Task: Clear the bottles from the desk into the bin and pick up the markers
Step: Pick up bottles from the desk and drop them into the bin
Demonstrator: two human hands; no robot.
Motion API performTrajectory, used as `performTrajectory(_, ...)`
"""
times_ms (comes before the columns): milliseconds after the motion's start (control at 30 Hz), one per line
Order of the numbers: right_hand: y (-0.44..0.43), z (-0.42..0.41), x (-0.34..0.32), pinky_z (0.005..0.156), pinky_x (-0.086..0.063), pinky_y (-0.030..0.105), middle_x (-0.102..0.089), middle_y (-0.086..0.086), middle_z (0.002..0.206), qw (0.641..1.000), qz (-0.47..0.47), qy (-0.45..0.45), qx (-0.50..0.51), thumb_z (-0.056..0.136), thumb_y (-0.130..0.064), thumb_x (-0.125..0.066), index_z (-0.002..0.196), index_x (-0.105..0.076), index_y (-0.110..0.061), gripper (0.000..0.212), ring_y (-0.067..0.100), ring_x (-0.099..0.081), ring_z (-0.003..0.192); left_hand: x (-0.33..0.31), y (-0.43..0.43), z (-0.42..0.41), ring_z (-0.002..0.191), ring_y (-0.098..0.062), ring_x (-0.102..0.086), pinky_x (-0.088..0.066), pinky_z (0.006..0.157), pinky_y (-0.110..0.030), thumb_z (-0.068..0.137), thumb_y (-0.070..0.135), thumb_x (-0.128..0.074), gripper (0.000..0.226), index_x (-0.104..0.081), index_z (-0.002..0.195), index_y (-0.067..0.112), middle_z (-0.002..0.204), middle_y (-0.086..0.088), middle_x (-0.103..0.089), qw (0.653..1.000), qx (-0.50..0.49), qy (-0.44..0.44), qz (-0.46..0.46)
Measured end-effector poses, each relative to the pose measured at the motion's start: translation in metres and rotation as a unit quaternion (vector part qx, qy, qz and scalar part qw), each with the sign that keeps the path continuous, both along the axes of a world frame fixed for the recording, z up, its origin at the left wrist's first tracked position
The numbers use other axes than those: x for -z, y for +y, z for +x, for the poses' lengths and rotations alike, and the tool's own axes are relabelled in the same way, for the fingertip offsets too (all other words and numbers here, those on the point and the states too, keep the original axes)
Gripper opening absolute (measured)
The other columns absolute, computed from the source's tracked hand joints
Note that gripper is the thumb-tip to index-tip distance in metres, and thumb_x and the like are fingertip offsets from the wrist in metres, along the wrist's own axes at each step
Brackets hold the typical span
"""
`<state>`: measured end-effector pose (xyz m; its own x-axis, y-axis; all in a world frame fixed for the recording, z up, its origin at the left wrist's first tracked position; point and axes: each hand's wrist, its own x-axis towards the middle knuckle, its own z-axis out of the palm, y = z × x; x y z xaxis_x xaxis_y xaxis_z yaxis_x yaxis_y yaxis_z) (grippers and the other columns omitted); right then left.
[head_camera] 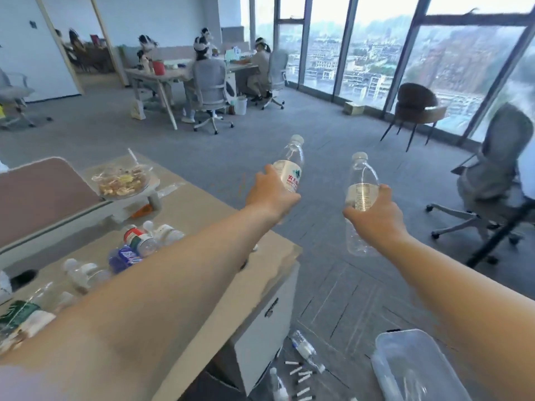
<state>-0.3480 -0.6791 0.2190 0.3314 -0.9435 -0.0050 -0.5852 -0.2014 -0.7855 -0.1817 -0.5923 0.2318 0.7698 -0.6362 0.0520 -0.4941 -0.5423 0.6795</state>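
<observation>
At the lower left of the frame, more bottles [136, 241] are lying on the desk [202, 204], partly hidden by the person's forearm. Moving toward the centre, the left hand [270, 196] is wrapping around the labelled middle of a clear bottle [291, 166], thumb on the near side, the other fingers hidden behind it. Right of centre, the right hand [376, 209] is clasping a second bottle [360, 198] at its waist, thumb and fingers curled around it. Both bottles are capped, look empty and are being held out over the carpet, clear of the desk edge. They are likely light, thin-walled and easily dented, so a grip around the label band is probably safest. At the lower right, a clear bin [411, 369] is waiting on the floor, with markers [301, 374] scattered just to its left.
</observation>
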Motion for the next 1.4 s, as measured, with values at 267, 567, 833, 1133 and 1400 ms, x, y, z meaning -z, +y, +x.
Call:
performTrajectory(267, -0.069, -0.246, 0.087, 0.074, -0.041, 0.036, -0.055, 0.017, 0.115, 0.962, 0.121, 0.066, 0.235, 0.079, -0.03, -0.066, 0.125, -0.035, -0.004, 0.061, 0.029, -0.049, 0.089, 0.093, -0.14, -0.218, 0.109, -0.029, -0.057, -0.047, 0.084, -0.03, 0.075, 0.029, -0.071, 0.067, -0.039, 0.131, 0.009, 0.127, -0.011, -0.049, 0.968, 0.206, 0.12, 0.075)
performTrajectory(567, -0.073, -0.41, 0.283, 0.075, -0.042, 0.033, -0.055, 0.016, 0.123, 0.865, 0.374, 0.181, 0.28, 0.075, -0.026, -0.072, 0.128, -0.039, 0.0, 0.068, 0.031, -0.056, 0.104, 0.272, -0.196, -0.371, 0.117, -0.027, -0.052, -0.048, 0.09, -0.033, 0.08, 0.041, -0.065, 0.061, -0.05, 0.126, 0.004, 0.116, -0.011, -0.055, 0.877, 0.301, 0.129, 0.352)
performTrajectory(833, -0.15, -0.431, 0.385, 0.076, -0.046, 0.034, -0.056, 0.013, 0.122, 0.87, 0.389, 0.197, 0.23, 0.071, -0.034, -0.075, 0.131, -0.038, -0.005, 0.076, 0.03, -0.058, 0.105, 0.367, -0.226, -0.37, 0.081, -0.024, -0.065, -0.044, 0.053, -0.025, 0.07, 0.03, -0.073, 0.061, -0.051, 0.12, 0.003, 0.102, -0.01, -0.067, 0.861, 0.211, 0.201, 0.417)
performTrajectory(1133, -0.211, -0.429, 0.411, 0.077, -0.042, 0.032, -0.053, 0.015, 0.129, 0.877, 0.376, 0.208, 0.217, 0.086, -0.033, -0.057, 0.133, -0.042, -0.006, 0.056, 0.031, -0.054, 0.105, 0.413, -0.25, -0.364, 0.099, -0.026, -0.063, -0.049, 0.066, -0.031, 0.074, 0.028, -0.077, 0.07, -0.039, 0.127, 0.005, 0.114, -0.011, -0.06, 0.839, 0.191, 0.181, 0.477)
performTrajectory(1400, -0.19, -0.455, 0.404, 0.073, -0.049, 0.035, -0.063, 0.017, 0.106, 0.859, 0.416, 0.192, 0.228, 0.091, -0.025, -0.054, 0.123, -0.052, -0.003, 0.039, 0.031, -0.06, 0.095, 0.428, -0.268, -0.403, 0.104, -0.029, -0.062, -0.052, 0.075, -0.034, 0.073, 0.03, -0.078, 0.074, -0.04, 0.13, 0.003, 0.118, -0.013, -0.059, 0.846, 0.177, 0.234, 0.445)
